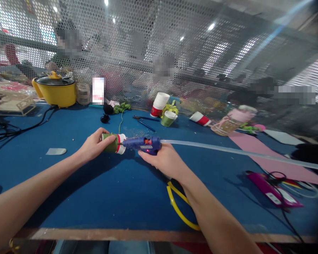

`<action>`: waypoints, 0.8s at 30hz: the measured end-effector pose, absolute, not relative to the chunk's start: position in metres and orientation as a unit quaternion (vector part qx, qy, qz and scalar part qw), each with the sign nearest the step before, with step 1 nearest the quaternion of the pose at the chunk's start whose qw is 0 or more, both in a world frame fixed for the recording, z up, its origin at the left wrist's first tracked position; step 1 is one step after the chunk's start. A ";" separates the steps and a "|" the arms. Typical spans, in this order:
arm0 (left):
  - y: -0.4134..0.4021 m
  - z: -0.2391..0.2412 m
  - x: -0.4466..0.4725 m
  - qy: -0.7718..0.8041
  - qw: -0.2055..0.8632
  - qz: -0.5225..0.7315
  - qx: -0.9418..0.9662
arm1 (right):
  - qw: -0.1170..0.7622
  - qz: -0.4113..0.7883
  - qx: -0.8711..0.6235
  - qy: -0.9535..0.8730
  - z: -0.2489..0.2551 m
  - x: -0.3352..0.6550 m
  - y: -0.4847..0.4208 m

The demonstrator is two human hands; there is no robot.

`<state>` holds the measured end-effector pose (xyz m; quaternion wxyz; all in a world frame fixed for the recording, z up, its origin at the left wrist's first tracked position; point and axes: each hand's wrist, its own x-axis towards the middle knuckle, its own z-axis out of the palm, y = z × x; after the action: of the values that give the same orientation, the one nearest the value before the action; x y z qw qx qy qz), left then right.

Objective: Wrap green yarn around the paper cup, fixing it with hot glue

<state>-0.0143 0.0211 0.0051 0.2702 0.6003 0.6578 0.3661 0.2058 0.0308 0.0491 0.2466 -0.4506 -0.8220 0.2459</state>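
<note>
My left hand (pixel 95 145) is closed round a paper cup (pixel 113 143) held on its side; the cup is partly wrapped in green cord, with a red and white band showing at its right end. My right hand (pixel 164 160) grips a blue hot glue gun (pixel 144 144) whose nozzle points left and touches the cup's banded end. A long clear glue stick (pixel 228 151) runs out of the gun's back toward the right. Both hands hover over the blue table (pixel 95 190).
A yellow electric pot (pixel 55 91) stands at the back left with black cables (pixel 5 132). Paper cups (pixel 159 104), green cord (pixel 122 107) and a pink jar (pixel 231 121) lie along the mesh screen. Yellow-handled scissors (pixel 178 208) and a magenta tool (pixel 272 190) lie near right. People sit behind the mesh.
</note>
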 end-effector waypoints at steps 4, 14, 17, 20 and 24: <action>0.021 0.004 -0.015 0.662 0.276 0.365 0.594 | 0.243 0.246 -0.452 -0.823 0.048 0.206 0.031; 0.021 0.000 -0.017 0.622 0.237 0.381 0.642 | 0.265 0.236 -0.449 -0.820 0.052 0.205 0.031; 0.021 0.000 -0.017 0.605 0.220 0.388 0.659 | 0.274 0.236 -0.448 -0.817 0.052 0.205 0.031; 0.020 0.000 -0.016 0.592 0.203 0.389 0.675 | 0.282 0.235 -0.454 -0.812 0.052 0.205 0.032; 0.020 -0.001 -0.015 0.573 0.182 0.390 0.697 | 0.293 0.237 -0.459 -0.804 0.052 0.205 0.032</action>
<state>-0.0148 0.0198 -0.0008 0.1819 0.6971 0.5732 0.3904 0.2049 0.0322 0.0518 0.2934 -0.4592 -0.8044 0.2366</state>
